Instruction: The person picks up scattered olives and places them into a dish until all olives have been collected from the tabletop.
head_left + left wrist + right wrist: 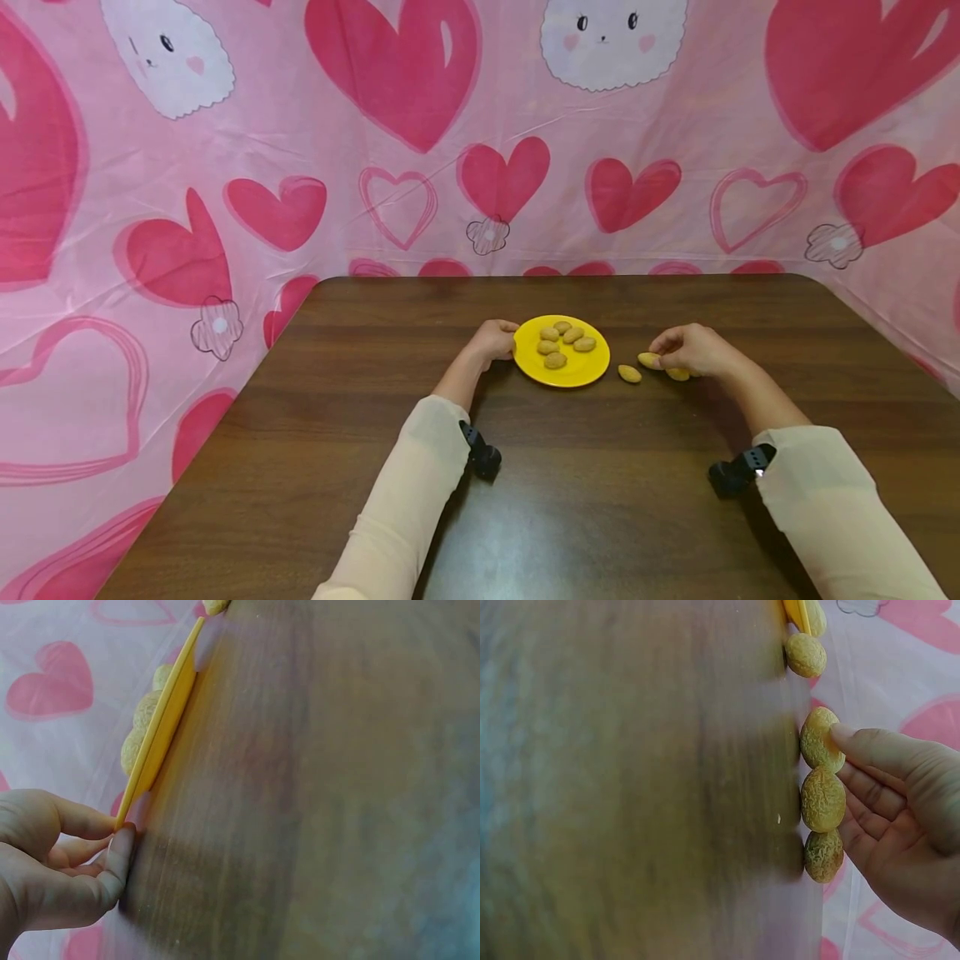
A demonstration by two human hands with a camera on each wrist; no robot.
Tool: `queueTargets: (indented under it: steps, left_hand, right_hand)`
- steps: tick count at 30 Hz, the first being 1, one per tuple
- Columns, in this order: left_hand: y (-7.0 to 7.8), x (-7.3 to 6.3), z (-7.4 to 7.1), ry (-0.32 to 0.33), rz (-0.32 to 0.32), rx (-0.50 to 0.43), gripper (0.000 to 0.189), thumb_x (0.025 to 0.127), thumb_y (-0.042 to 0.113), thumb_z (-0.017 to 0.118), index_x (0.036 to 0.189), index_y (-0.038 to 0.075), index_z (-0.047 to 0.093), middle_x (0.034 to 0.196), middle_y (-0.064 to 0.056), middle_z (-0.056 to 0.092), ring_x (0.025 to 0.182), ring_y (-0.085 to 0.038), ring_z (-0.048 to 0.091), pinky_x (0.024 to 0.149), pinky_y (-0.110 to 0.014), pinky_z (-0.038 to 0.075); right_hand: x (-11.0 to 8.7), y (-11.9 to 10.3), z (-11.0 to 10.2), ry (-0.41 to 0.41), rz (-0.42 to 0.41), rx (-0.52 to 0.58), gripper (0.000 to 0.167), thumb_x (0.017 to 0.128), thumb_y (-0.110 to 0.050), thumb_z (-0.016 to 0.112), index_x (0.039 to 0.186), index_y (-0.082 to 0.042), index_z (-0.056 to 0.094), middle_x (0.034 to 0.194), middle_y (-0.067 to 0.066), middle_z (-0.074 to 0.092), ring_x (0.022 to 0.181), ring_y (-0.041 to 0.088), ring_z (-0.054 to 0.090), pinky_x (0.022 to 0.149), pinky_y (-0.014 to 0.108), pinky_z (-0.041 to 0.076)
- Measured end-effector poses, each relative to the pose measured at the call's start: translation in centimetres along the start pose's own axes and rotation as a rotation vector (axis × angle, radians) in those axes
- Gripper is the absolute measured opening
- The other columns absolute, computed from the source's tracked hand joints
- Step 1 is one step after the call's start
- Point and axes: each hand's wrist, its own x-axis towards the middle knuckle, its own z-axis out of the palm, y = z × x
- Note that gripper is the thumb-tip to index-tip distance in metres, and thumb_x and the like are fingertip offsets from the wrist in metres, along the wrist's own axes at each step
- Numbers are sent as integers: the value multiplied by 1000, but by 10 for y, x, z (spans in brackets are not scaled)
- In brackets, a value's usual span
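Observation:
My left hand [492, 340] pinches the left rim of a yellow plate [576, 370], thumb below the edge and fingers above in the left wrist view. Several tan, wrinkled, almond-shaped nuts [555, 360] lie on the plate. Right of it, my right hand [693, 350] pinches another such nut [819, 735] between thumb and fingers, low over the table. Two more nuts [823, 799] show beside it in the right wrist view, close to my curled fingers. A single nut [629, 373] lies between the plate and my right hand.
Everything rests on a dark brown wooden table [585, 500] with rounded far corners. Behind and to the left hangs a pink cloth [420, 75] printed with hearts. A small black camera is strapped to each wrist over cream sleeves [420, 467].

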Motion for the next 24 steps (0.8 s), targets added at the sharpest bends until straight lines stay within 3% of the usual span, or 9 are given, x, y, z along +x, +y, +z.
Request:
queueTargets:
  steps: [15, 24]
  left_hand:
    - [1, -2, 0, 13, -15, 3, 38, 85, -6, 50, 122, -1, 58, 117, -12, 58, 94, -21, 57, 81, -32, 51]
    - [2, -3, 0, 16, -25, 5, 38, 86, -6, 50, 122, -1, 58, 118, -12, 58, 92, -21, 57, 81, -32, 51]
  right_hand:
    - [2, -1, 2, 26, -19, -18, 26, 80, -20, 71, 97, -1, 66, 88, 6, 64, 75, 20, 49, 63, 29, 43]
    - [4, -6, 3, 70, -36, -25, 28, 80, -21, 71, 99, -1, 66, 89, 6, 65, 79, 20, 51, 68, 29, 43]
